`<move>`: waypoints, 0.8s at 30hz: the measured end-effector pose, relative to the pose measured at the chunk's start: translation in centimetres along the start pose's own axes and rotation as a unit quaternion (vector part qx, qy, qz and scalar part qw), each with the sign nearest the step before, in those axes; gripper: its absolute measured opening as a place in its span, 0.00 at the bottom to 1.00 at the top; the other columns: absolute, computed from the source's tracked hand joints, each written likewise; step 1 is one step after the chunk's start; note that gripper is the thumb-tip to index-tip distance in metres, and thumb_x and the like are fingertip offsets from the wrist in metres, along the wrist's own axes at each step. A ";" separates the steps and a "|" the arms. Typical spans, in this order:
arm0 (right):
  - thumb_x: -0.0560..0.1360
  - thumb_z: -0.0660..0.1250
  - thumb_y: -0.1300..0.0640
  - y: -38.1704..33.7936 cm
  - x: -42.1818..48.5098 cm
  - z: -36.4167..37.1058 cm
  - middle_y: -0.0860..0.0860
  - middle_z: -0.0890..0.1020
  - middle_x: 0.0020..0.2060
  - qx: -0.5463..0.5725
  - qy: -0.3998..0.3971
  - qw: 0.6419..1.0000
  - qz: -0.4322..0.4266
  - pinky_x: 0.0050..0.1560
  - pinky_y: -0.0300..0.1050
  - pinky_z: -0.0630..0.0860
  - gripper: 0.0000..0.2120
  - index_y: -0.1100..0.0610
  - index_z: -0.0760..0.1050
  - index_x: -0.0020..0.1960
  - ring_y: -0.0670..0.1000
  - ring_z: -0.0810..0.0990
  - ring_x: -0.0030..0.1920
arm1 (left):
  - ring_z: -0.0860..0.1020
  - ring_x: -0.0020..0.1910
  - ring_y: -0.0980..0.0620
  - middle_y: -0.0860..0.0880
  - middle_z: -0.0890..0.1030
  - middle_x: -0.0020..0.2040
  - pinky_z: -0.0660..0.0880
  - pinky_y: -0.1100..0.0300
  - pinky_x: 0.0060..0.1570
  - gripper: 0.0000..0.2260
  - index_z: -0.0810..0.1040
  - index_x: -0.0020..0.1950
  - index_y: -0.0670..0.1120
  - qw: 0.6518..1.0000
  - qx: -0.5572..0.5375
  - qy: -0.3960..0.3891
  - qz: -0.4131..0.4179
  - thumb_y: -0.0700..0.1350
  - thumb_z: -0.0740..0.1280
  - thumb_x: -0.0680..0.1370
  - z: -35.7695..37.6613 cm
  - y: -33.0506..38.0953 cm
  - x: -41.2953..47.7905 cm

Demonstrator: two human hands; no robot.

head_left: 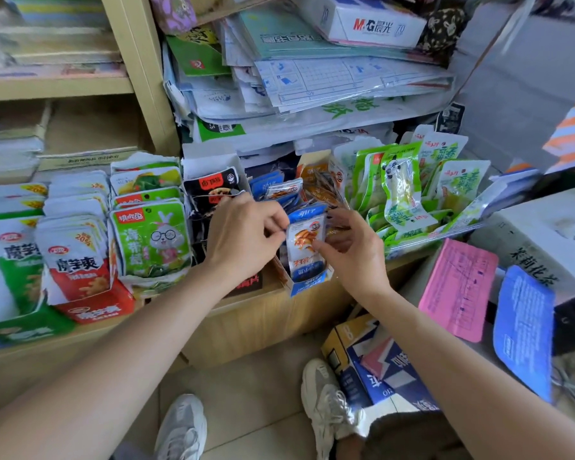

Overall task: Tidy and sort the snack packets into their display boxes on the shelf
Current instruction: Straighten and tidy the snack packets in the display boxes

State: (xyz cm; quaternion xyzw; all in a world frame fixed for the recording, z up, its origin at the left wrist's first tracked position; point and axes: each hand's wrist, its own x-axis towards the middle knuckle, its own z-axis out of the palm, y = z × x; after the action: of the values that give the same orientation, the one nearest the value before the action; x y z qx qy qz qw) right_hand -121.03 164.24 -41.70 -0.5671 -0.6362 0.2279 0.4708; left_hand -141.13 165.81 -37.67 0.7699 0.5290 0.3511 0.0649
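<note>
- The left hand point(243, 234) pinched the left edge of a blue packet point(307, 240) between thumb and forefinger, its other fingers curled.
- The right hand point(352, 247) gripped the same packet from the right, one fingertip on its front face and the rest curled behind it.
- The blue packet stood upright at the front of a blue box point(307, 283) on the wooden shelf point(263, 313), with more blue packets point(269, 187) packed behind it.
- Just left of that box stood a row of black packets point(213, 190), partly hidden by the left hand.
- Further left were green packets with a rabbit point(151, 237), then a red box point(93, 307) full of red-and-white packets.
- To the right, green packets with a panda point(400, 187) leaned in a clear tray.
- A pink sheet point(458, 287) and a blue pouch point(525, 330) lay near the right edge.
- On the floor sat a carton point(379, 370) beside the person's pale shoes point(326, 403).
</note>
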 end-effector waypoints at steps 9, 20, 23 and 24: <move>0.71 0.76 0.59 1.1 -0.2 1.2 0.47 0.78 0.64 -0.154 -0.042 0.986 -0.045 0.64 0.53 0.75 0.31 0.49 0.71 0.72 0.50 0.75 0.65 | 0.77 0.41 0.54 0.59 0.84 0.37 0.71 0.55 0.48 0.06 0.85 0.47 0.53 0.999 0.031 0.032 0.013 0.43 0.72 0.73 -0.4 -0.1 -0.6; 0.69 0.77 0.62 0.8 -2.1 -0.9 0.47 0.73 0.65 -0.109 -0.058 0.991 -0.055 0.61 0.50 0.78 0.35 0.52 0.69 0.72 0.48 0.75 0.64 | 0.80 0.47 0.49 0.54 0.86 0.48 0.68 0.54 0.46 0.08 0.86 0.56 0.50 0.975 0.108 0.008 0.192 0.46 0.73 0.77 0.9 0.1 -1.4; 0.71 0.75 0.61 0.7 -2.8 -0.7 0.47 0.70 0.68 -0.129 -0.037 0.988 -0.075 0.62 0.48 0.77 0.35 0.50 0.66 0.74 0.48 0.73 0.66 | 0.78 0.40 0.48 0.54 0.85 0.39 0.66 0.53 0.43 0.04 0.88 0.48 0.51 0.975 0.153 0.027 0.161 0.46 0.72 0.77 0.8 0.0 -1.0; 0.72 0.75 0.61 0.7 -3.0 -0.6 0.48 0.70 0.70 -0.146 -0.033 0.984 -0.094 0.64 0.47 0.76 0.35 0.51 0.65 0.75 0.49 0.72 0.68 | 0.77 0.40 0.49 0.54 0.85 0.38 0.66 0.53 0.43 0.04 0.88 0.45 0.52 0.976 0.169 0.015 0.138 0.46 0.73 0.76 0.7 0.0 -1.0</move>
State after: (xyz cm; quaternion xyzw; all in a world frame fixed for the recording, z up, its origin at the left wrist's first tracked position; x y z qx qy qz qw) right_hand -120.38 161.49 -43.05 -0.5597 -0.7284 0.1057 0.3808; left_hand -140.88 165.18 -38.66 0.8299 0.4701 0.2741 -0.1230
